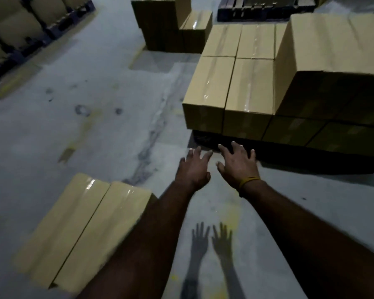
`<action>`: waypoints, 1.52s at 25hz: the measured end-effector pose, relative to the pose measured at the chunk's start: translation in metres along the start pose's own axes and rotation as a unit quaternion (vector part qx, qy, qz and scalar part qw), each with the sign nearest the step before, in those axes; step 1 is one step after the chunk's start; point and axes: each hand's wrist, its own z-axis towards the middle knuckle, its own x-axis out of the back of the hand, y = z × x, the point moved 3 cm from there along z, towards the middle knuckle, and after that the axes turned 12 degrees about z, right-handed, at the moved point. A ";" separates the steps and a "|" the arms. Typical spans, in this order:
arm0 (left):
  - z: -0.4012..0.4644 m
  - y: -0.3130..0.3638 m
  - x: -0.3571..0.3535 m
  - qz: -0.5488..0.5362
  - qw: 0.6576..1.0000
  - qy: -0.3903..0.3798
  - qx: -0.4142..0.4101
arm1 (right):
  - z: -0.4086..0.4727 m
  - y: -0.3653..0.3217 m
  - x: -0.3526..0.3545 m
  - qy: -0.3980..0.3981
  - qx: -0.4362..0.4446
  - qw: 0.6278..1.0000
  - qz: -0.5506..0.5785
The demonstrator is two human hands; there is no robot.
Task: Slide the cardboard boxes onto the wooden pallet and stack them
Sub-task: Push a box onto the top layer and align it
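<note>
Both my arms reach forward over the concrete floor. My left hand [193, 168] and my right hand [239, 164] hover side by side with fingers spread, holding nothing, just short of the dark pallet edge [205, 140]. The pallet carries a layer of taped cardboard boxes [229, 83], with a larger box [333, 46] stacked on the right. Two taped cardboard boxes [84, 229] lie side by side on the floor at the lower left, partly hidden by my left forearm.
A further stack of boxes [168, 24] stands at the back centre. A dark pallet [266, 7] lies behind the loaded one. Loaded dark pallets [30, 31] line the far left. Open grey floor [84, 100] spreads between them.
</note>
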 end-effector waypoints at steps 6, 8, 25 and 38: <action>-0.082 -0.022 -0.057 -0.017 0.999 -0.047 0.019 | -0.070 -0.007 -0.068 -0.037 -0.002 0.999 -0.019; -0.106 -0.029 -0.071 -0.012 0.999 -0.043 0.023 | -0.095 -0.012 -0.089 -0.043 0.000 0.999 -0.022; -0.311 -0.168 -0.155 -0.023 0.998 -0.065 0.009 | -0.276 -0.164 -0.258 -0.074 -0.017 0.997 0.032; -0.296 -0.449 -0.382 0.064 0.993 -0.093 0.014 | -0.192 -0.339 -0.560 -0.057 -0.068 0.996 0.027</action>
